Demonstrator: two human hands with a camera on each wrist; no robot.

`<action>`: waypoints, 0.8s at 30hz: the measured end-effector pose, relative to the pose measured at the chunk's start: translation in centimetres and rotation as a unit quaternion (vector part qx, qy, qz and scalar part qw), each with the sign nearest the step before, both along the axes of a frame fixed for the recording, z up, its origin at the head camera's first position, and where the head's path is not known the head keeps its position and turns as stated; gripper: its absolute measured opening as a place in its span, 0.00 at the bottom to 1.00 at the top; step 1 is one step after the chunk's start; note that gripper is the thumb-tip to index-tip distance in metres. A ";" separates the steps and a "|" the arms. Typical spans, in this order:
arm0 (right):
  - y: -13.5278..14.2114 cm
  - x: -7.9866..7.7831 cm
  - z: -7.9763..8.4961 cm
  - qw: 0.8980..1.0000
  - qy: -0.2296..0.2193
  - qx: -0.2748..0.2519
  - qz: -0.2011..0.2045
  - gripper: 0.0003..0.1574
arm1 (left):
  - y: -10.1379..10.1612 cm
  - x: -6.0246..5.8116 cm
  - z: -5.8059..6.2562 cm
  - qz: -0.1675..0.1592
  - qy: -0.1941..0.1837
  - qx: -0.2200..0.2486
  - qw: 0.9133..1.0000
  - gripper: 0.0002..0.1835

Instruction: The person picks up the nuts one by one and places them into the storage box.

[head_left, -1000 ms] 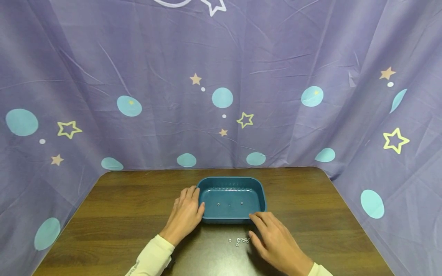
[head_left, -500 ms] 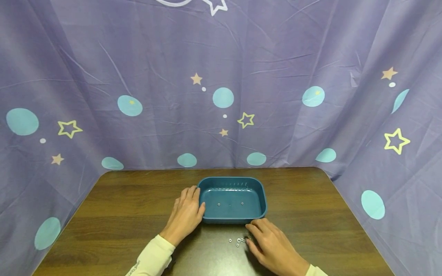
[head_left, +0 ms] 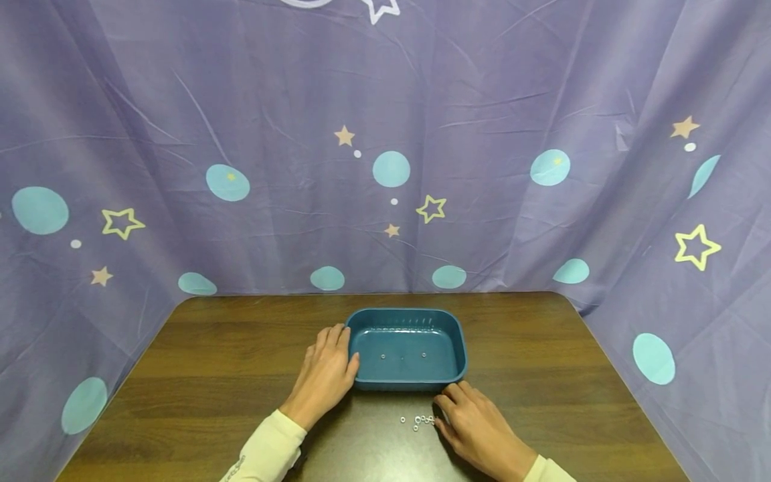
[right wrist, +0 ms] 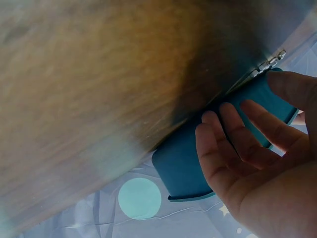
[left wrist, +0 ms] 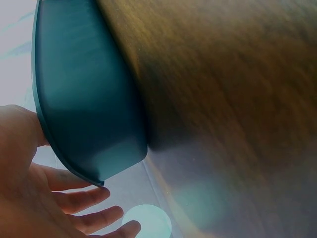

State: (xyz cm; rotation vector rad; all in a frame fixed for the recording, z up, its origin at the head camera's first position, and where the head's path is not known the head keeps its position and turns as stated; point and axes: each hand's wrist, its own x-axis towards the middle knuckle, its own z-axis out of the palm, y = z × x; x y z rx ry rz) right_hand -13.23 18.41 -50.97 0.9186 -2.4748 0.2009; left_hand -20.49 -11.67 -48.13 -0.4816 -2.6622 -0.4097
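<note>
A teal plastic tray [head_left: 403,386] stands on the wooden table, with two small metal nuts [head_left: 383,357] on its floor. At the tray's left side, my left hand [head_left: 323,376] holds the rim, thumb over the edge and fingers along the outside; the left wrist view shows the thumb partly hidden behind the tray wall [left wrist: 89,89]. Several more metal nuts [head_left: 417,420] lie loose in front of the tray. Just right of them is my right hand [head_left: 478,425], its thumb and fingers loosely bent and apart. Nothing shows between them in the right wrist view, where nuts [right wrist: 267,64] lie beyond the thumb.
The brown wooden table [head_left: 241,361] extends to both sides of the tray. A purple curtain [head_left: 289,167] with stars and blue dots hangs behind the table's far edge and around both sides.
My right hand has drawn back from the tray's front right rim, down toward the loose nuts, and its fingers are more bent. The left hand stays on the tray.
</note>
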 end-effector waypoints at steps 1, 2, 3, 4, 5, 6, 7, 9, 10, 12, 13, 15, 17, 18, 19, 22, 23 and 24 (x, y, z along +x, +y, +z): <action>0.0 -0.1 -0.1 1.000 0.000 0.000 0.001 0.16 | 0.0 0.0 0.0 0.000 0.000 0.000 1.000 0.29; 0.0 -0.1 -0.1 1.000 0.001 0.002 0.001 0.16 | 0.0 0.0 0.0 0.000 0.001 0.000 1.000 0.29; 0.0 -0.1 -0.1 1.000 0.002 0.002 0.002 0.16 | 0.0 0.0 0.0 0.001 0.000 0.000 1.000 0.29; 0.0 -0.2 -0.2 1.000 0.003 0.003 0.003 0.15 | 0.0 -0.1 0.0 0.001 0.000 -0.001 1.000 0.29; 0.0 -0.2 -0.2 1.000 0.003 0.003 0.005 0.15 | 0.0 -0.1 0.0 0.001 0.000 -0.002 1.000 0.29; 0.0 -0.2 -0.2 1.000 0.004 0.003 0.006 0.15 | 0.0 -0.1 0.0 0.001 0.000 -0.003 1.000 0.29; -0.1 -0.2 -0.2 1.000 0.003 0.003 0.007 0.14 | 0.0 -0.1 0.0 0.001 0.000 -0.003 1.000 0.29; -0.1 -0.2 -0.2 1.000 0.002 0.004 0.010 0.14 | 0.0 -0.1 0.0 0.001 0.001 -0.005 1.000 0.29; -0.2 -0.2 -0.2 1.000 0.002 0.004 0.012 0.13 | 0.0 -0.1 0.1 0.001 0.002 -0.005 1.000 0.29; -0.2 -0.2 -0.1 1.000 0.001 0.005 0.015 0.13 | 0.0 0.0 0.1 0.000 0.003 -0.006 1.000 0.29; -0.3 -0.2 -0.1 1.000 0.000 0.006 0.016 0.12 | 0.0 -0.1 0.0 -0.001 0.006 -0.006 1.000 0.29; -0.3 -0.1 0.0 1.000 0.000 0.006 0.019 0.12 | 0.0 -0.1 0.1 -0.002 0.008 -0.006 1.000 0.29; -0.3 -0.1 0.0 1.000 0.001 0.008 0.023 0.11 | 0.0 -0.1 0.1 -0.002 0.008 -0.006 1.000 0.29; -0.4 -0.1 0.1 1.000 0.002 0.010 0.025 0.11 | 0.0 -0.1 0.1 -0.002 0.008 -0.006 1.000 0.29; -0.4 -0.2 0.1 1.000 0.003 0.011 0.026 0.11 | 0.0 -0.1 0.1 -0.002 0.007 -0.005 1.000 0.29; -0.4 -0.2 0.1 0.999 0.007 0.014 0.030 0.10 | 0.0 0.0 0.2 -0.002 0.002 -0.003 1.000 0.29; -0.4 -0.2 0.1 0.999 0.009 0.015 0.032 0.10 | 0.0 0.0 0.2 -0.002 0.001 -0.002 1.000 0.29; -0.4 -0.2 0.1 0.999 0.011 0.016 0.034 0.11 | 0.0 0.0 0.2 -0.002 0.000 -0.001 1.000 0.29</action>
